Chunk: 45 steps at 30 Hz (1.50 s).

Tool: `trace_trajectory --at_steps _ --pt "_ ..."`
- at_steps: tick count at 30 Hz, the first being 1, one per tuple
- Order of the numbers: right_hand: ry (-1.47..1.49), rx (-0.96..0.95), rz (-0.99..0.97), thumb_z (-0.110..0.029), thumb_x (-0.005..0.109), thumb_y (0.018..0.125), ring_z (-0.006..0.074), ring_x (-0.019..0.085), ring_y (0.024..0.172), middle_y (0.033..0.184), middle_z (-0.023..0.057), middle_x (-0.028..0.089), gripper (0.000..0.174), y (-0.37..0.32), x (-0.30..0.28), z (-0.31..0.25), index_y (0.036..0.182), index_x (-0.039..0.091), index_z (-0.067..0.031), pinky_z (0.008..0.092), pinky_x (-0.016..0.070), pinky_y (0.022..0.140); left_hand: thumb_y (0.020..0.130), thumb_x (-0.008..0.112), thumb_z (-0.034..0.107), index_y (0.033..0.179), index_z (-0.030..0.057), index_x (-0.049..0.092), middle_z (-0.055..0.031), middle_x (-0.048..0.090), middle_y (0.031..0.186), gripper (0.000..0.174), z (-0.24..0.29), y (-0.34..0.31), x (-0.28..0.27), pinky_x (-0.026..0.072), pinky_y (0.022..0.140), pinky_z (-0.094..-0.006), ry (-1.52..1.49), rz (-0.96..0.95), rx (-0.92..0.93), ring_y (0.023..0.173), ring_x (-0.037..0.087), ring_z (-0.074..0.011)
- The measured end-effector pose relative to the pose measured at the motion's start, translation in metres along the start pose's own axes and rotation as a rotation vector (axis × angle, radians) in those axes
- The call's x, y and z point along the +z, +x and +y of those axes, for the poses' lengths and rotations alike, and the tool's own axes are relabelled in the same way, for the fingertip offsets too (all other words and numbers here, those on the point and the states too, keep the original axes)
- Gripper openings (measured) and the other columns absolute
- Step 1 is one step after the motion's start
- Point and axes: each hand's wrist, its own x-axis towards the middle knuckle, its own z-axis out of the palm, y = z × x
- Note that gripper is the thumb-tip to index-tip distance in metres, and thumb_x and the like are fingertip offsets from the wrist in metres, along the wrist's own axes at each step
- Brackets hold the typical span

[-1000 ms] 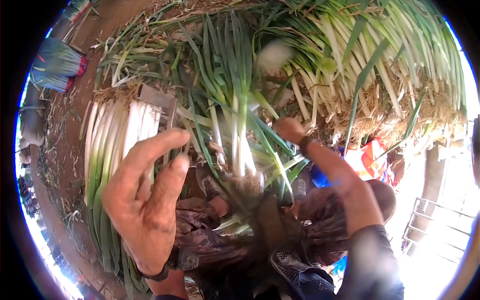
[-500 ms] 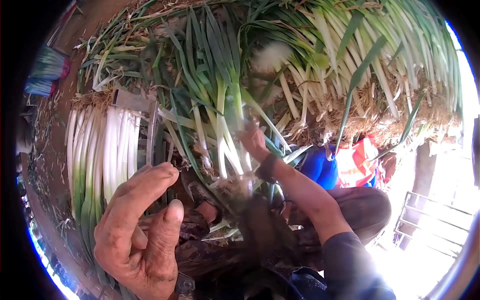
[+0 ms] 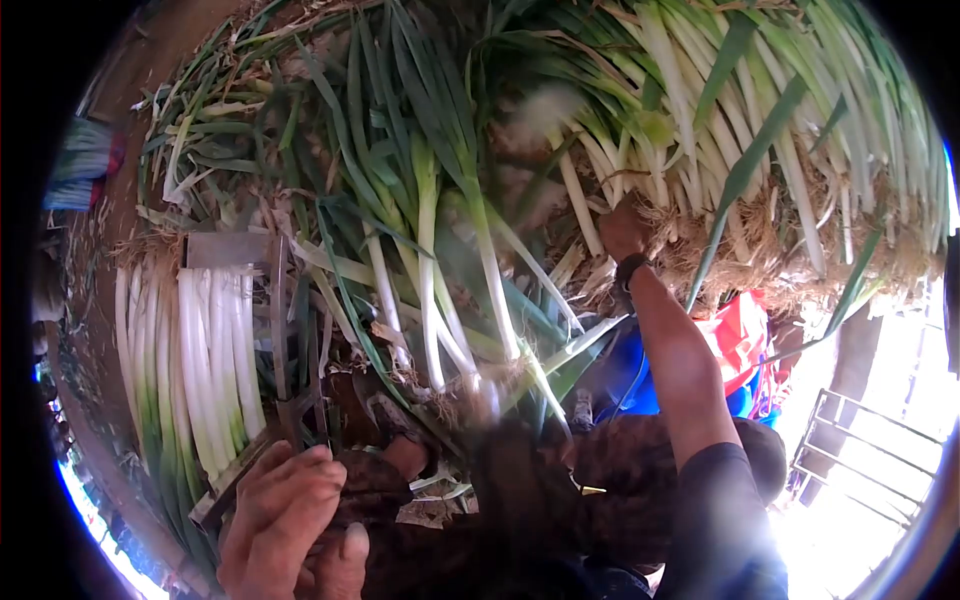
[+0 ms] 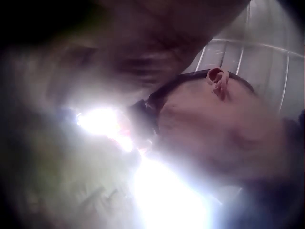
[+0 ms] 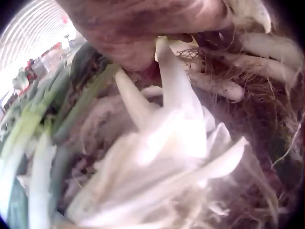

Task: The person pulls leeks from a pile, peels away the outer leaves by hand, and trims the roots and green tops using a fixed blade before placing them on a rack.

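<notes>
My right hand is at the root end of a big pile of green onions on the right. In the right wrist view the palm lies over white onion butts and stringy roots, and I cannot tell whether its fingers grip a stalk. A loose bunch of long green onions lies in the middle, roots toward me. Low on the left, my left hand hangs with loosely bent fingers, thumb apart, nothing visible in it. The left wrist view is blurred by glare.
Left of the middle bunch, trimmed white onion stalks lie lined up by a metal frame with a flat plate. Loose leaves litter the far ground. A red bag and blue plastic are beside my knee; a metal railing stands at right.
My right hand went from the big pile's edge to the middle bunch, then back right to the pile's roots. The left hand sank lower, and the view shifted.
</notes>
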Motion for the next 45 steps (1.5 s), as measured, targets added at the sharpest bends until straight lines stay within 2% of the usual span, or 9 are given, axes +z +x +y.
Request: trace_trajectory --at_steps 14,17,22,26,28,35,38,42,45 --pt "0.376 0.033 -0.454 -0.03 0.071 0.078 0.0357 0.065 0.102 0.112 0.0189 0.067 0.047 0.023 -0.028 0.024 0.117 0.067 -0.0038 0.0434 0.0506 0.088 0.081 0.07 -0.001 0.112 -0.0006 0.066 -0.0168 0.07 0.101 0.031 0.011 0.011 0.025 0.0522 0.084 -0.0383 0.035 0.077 -0.017 0.094 0.068 -0.0316" --pt "0.589 -0.699 -0.312 -0.016 0.063 0.09 0.031 0.067 0.096 0.107 0.0142 0.071 0.024 0.024 -0.039 0.044 0.109 0.074 -0.0095 0.0403 0.0515 0.089 0.09 0.071 0.014 0.126 0.0035 0.062 -0.0165 0.065 0.123 0.038 0.011 -0.008 0.019 0.0475 0.101 -0.0482 0.097 0.016 -0.026 0.113 0.062 -0.0424" --pt "0.651 -0.659 -0.403 -0.024 0.065 0.092 0.0274 0.067 0.096 0.103 0.0117 0.072 0.028 -0.028 -0.098 0.009 0.115 0.071 -0.0089 0.0348 0.0514 0.088 0.084 0.068 0.002 0.106 -0.0035 0.068 -0.0188 0.069 0.097 0.022 0.01 -0.011 0.035 0.0508 0.088 -0.0385 0.009 0.329 0.073 0.095 0.068 -0.0321" --pt "1.078 0.166 -0.783 -0.017 0.06 0.093 0.0267 0.067 0.102 0.113 0.0146 0.071 0.029 -0.039 -0.103 -0.003 0.12 0.07 -0.0135 0.0365 0.0515 0.091 0.085 0.069 0.003 0.106 -0.0034 0.067 -0.018 0.07 0.098 0.022 0.0 -0.018 0.037 0.0521 0.08 -0.0354 -0.034 0.294 0.046 0.087 0.067 -0.0312" --pt "0.873 -0.352 -0.641 -0.014 0.068 0.092 0.0169 0.069 0.081 0.096 0.0089 0.07 0.037 -0.042 -0.104 0.017 0.126 0.062 -0.0016 0.0247 0.0596 0.063 0.086 0.069 0.003 0.106 -0.0028 0.067 -0.0171 0.07 0.099 0.021 -0.009 -0.019 0.043 0.0524 0.079 -0.036 -0.013 0.268 0.082 0.088 0.068 -0.0298" --pt "0.304 -0.637 -0.718 -0.016 0.064 0.093 0.0245 0.066 0.098 0.115 0.008 0.068 0.034 -0.216 -0.176 -0.062 0.127 0.063 -0.0144 0.0342 0.0549 0.092 0.087 0.07 0.018 0.112 -0.0004 0.064 -0.0184 0.069 0.094 0.032 -0.037 -0.008 0.069 0.0518 0.077 -0.0405 0.143 0.233 0.221 0.084 0.067 -0.0327" --pt "0.689 -0.995 -0.016 -0.018 0.065 0.093 0.0194 0.066 0.088 0.1 0.0077 0.068 0.029 -0.268 -0.205 -0.066 0.121 0.064 -0.0093 0.0316 0.0577 0.083 0.091 0.068 0.036 0.126 0.0007 0.06 -0.0195 0.071 0.096 0.05 -0.061 0.017 0.086 0.0541 0.083 -0.0374 0.093 0.058 0.025 0.087 0.07 -0.0246" --pt "1.712 0.331 -1.182 -0.008 0.057 0.097 0.0169 0.065 0.067 0.089 0.0103 0.065 0.022 -0.335 -0.31 -0.099 0.116 0.064 -0.0007 0.0253 0.0574 0.056 0.088 0.065 0.059 0.136 0.0 0.053 -0.0168 0.07 0.088 0.078 -0.084 0.019 0.121 0.0552 0.085 -0.0353 -0.835 -0.32 -0.384 0.083 0.069 -0.0206" --pt "1.447 -0.27 -1.019 -0.015 0.058 0.097 0.0208 0.067 0.071 0.089 0.0125 0.066 0.023 -0.388 -0.314 -0.082 0.106 0.063 0.0058 0.0297 0.0595 0.058 0.085 0.073 0.045 0.13 -0.0028 0.056 -0.0062 0.065 0.095 0.067 -0.079 -0.009 0.151 0.0559 0.073 -0.028 -0.922 -0.372 -0.338 0.08 0.065 -0.0145"
